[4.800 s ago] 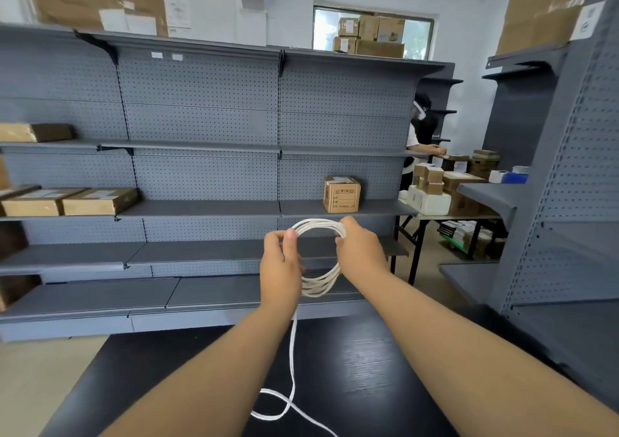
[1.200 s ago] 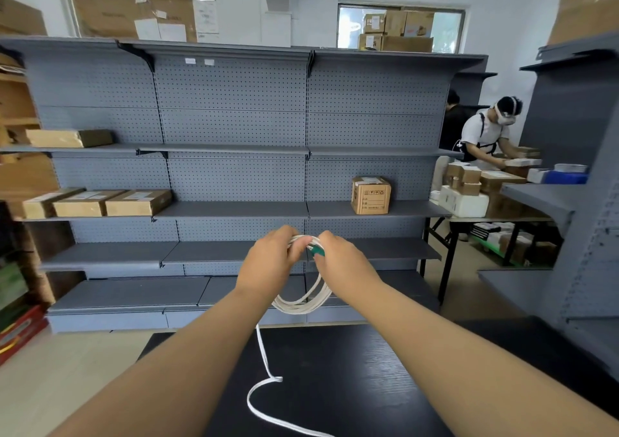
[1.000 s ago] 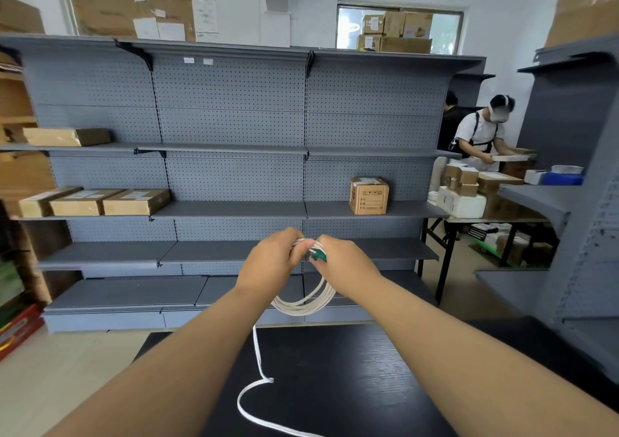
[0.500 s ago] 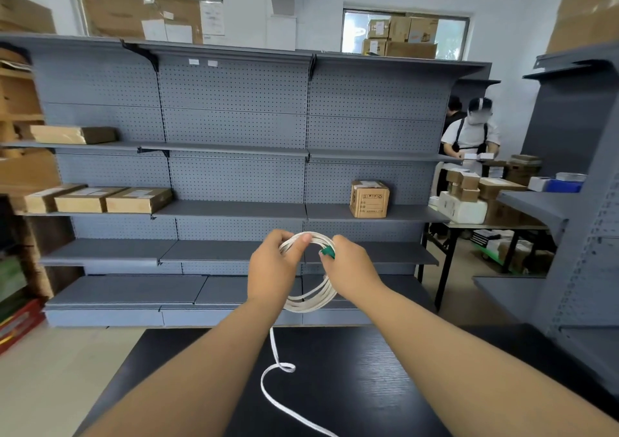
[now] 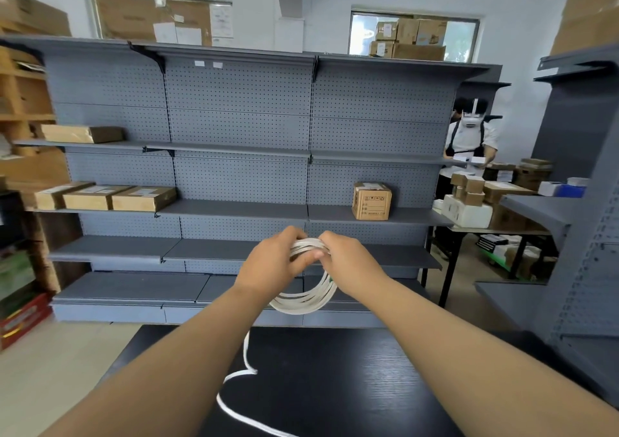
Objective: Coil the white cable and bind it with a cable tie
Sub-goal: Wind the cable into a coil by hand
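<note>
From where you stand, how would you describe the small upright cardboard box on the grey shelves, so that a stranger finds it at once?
Look at the wide grey pegboard shelving unit against the back wall, then at its middle shelf, right-hand bay. There stands a small, nearly cube-shaped brown cardboard box with black printed marks on its front. Unlike the three flat brown cardboard boxes side by side at the left end of that shelf, it stands alone and taller.

Both hands cover the top of the white cable (image 5: 303, 302) coil, so any tie there is hidden. Below the coil, its loose tail (image 5: 234, 378) runs off the bottom edge.
</note>
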